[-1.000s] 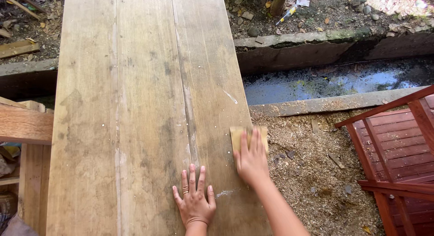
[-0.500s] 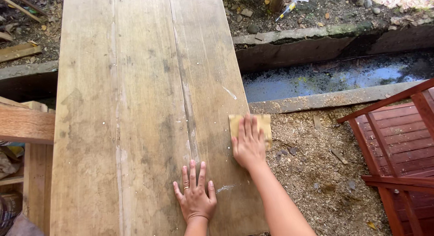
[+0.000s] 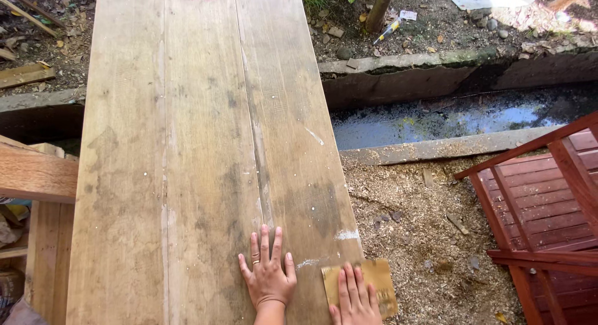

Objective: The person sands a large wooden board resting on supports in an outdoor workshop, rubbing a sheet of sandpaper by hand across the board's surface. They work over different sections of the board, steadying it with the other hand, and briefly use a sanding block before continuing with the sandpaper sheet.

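We see both hands laid flat on a long wooden panel (image 3: 205, 150), neither closed around anything. The left hand (image 3: 269, 276) rests palm down with fingers fully spread, touching bare wood only; a ring shows on one finger and a thin band circles the wrist. The right hand (image 3: 357, 300), just beside the left, presses with extended fingers on a tan sheet of sandpaper (image 3: 374, 276), which lies under the fingers at the panel's right edge and partly overhangs it. The hand pins the sheet flat rather than clasping it.

The panel is made of several planks joined lengthwise, running away from the hands to the top of the view; its surface is grey-brown, stained, with pale scuffs (image 3: 346, 235) just above the right hand. To the right of the hands lies ground covered in sawdust (image 3: 411, 238); further right stands a red slatted wooden frame (image 3: 542, 206). Beyond the sawdust we note a concrete-edged ditch holding dark water (image 3: 448, 119). To the left of the hands, a wooden beam (image 3: 34, 172) meets the panel's edge.

The sandpaper is rectangular, flat, its near part hidden by the right hand.
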The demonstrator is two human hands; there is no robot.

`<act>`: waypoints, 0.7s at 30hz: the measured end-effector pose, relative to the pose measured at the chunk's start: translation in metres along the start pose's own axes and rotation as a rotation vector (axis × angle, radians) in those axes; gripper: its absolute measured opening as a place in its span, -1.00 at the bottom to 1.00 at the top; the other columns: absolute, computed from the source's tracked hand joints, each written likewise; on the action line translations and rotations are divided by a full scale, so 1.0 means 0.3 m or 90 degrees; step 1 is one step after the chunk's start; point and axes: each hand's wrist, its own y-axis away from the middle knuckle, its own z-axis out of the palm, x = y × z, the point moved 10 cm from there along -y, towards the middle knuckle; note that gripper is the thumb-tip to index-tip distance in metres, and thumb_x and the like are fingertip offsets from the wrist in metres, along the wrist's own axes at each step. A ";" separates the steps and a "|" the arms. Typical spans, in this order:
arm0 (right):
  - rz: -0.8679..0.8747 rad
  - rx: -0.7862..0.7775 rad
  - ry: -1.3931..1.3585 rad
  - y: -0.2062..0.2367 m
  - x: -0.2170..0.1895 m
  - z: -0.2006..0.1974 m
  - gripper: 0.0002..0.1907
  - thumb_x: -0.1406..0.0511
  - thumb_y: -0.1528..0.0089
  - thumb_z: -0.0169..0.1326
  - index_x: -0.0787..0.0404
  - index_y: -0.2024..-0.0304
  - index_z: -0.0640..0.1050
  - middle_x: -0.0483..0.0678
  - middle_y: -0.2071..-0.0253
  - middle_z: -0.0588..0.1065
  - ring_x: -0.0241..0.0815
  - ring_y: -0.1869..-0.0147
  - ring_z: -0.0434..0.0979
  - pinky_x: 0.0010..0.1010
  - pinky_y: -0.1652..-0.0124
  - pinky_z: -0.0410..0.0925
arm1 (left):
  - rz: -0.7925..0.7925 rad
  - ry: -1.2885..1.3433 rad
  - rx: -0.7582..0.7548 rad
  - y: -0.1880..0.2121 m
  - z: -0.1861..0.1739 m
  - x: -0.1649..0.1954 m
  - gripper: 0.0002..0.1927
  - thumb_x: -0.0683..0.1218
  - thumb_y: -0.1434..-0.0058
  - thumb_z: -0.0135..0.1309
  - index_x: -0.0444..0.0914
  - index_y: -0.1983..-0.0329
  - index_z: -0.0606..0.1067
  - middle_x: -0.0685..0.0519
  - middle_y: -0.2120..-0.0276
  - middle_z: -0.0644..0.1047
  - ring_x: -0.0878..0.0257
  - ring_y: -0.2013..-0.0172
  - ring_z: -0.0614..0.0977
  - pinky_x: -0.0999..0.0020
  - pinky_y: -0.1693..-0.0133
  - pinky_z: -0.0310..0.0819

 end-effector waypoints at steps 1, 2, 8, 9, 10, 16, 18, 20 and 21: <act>0.025 -0.059 -0.026 -0.056 0.025 0.030 -0.15 -0.01 -0.24 -0.17 0.35 -0.43 0.06 0.12 -0.52 -0.05 0.08 -0.59 -0.17 0.09 -0.34 -0.16 | 0.002 0.001 0.003 -0.003 -0.002 0.003 -0.23 0.23 -0.22 -0.18 0.30 -0.54 0.00 0.29 -0.53 -0.10 0.25 -0.48 -0.11 -0.20 -0.37 -0.29; 0.051 -0.120 -0.053 -0.129 0.050 0.060 -0.16 0.01 -0.24 -0.15 0.36 -0.43 0.07 0.13 -0.52 -0.04 0.10 -0.59 -0.17 0.08 -0.34 -0.13 | 0.001 0.001 0.004 -0.002 -0.001 0.003 -0.23 0.23 -0.22 -0.17 0.29 -0.54 0.00 0.28 -0.55 -0.10 0.25 -0.48 -0.11 -0.21 -0.37 -0.29; 0.116 -0.203 0.016 -0.705 0.169 0.155 -0.22 0.01 -0.35 -0.22 0.30 -0.49 0.02 0.09 -0.57 -0.12 0.07 -0.64 -0.22 0.09 -0.43 -0.12 | 0.031 0.014 0.074 0.005 -0.022 0.010 -0.22 0.21 -0.20 -0.15 0.25 -0.53 0.03 0.24 -0.50 -0.07 0.21 -0.47 -0.08 -0.24 -0.35 -0.27; 0.119 -0.190 -0.010 -0.783 0.177 0.165 -0.21 0.01 -0.35 -0.21 0.32 -0.50 0.00 0.11 -0.57 -0.13 0.09 -0.64 -0.23 0.10 -0.43 -0.13 | 0.035 0.016 0.079 0.004 -0.025 0.010 -0.22 0.21 -0.19 -0.15 0.25 -0.53 0.03 0.24 -0.50 -0.07 0.21 -0.47 -0.08 -0.24 -0.34 -0.28; 0.122 -0.175 -0.035 -0.842 0.176 0.151 -0.19 0.01 -0.36 -0.21 0.34 -0.50 -0.01 0.12 -0.57 -0.14 0.10 -0.63 -0.25 0.10 -0.42 -0.14 | 0.027 0.011 0.057 -0.001 -0.014 0.006 -0.22 0.21 -0.20 -0.15 0.26 -0.54 0.02 0.25 -0.51 -0.08 0.22 -0.48 -0.09 -0.23 -0.35 -0.28; 0.092 -0.180 -0.021 -0.571 0.085 0.092 -0.24 0.04 -0.36 -0.24 0.34 -0.48 0.00 0.11 -0.58 -0.12 0.08 -0.64 -0.24 0.11 -0.41 -0.13 | 0.012 0.003 0.008 -0.008 -0.005 0.005 -0.24 0.21 -0.23 -0.18 0.28 -0.54 0.00 0.27 -0.53 -0.10 0.23 -0.48 -0.11 -0.21 -0.37 -0.31; 0.085 -0.211 -0.060 -0.294 0.034 0.057 -0.25 0.05 -0.35 -0.24 0.36 -0.46 0.02 0.13 -0.56 -0.11 0.10 -0.63 -0.23 0.11 -0.38 -0.11 | 0.015 0.013 0.013 -0.010 -0.014 0.009 -0.24 0.21 -0.23 -0.18 0.29 -0.54 0.01 0.28 -0.57 -0.10 0.23 -0.48 -0.11 -0.20 -0.37 -0.32; 0.039 -0.175 -0.054 -0.062 -0.011 0.011 -0.19 0.02 -0.28 -0.20 0.35 -0.43 0.01 0.15 -0.53 -0.09 0.13 -0.61 -0.21 0.14 -0.35 -0.11 | 0.010 0.015 0.003 -0.011 -0.014 0.009 -0.28 0.22 -0.24 -0.19 0.29 -0.51 0.00 0.28 -0.54 -0.11 0.23 -0.48 -0.11 -0.20 -0.38 -0.32; 0.029 -0.176 -0.045 0.019 -0.020 0.015 -0.16 0.00 -0.23 -0.18 0.34 -0.42 0.01 0.15 -0.50 -0.09 0.14 -0.61 -0.20 0.18 -0.34 -0.13 | 0.008 0.016 -0.004 -0.010 -0.012 0.009 -0.30 0.22 -0.25 -0.19 0.29 -0.49 0.00 0.29 -0.53 -0.11 0.23 -0.49 -0.10 -0.19 -0.39 -0.32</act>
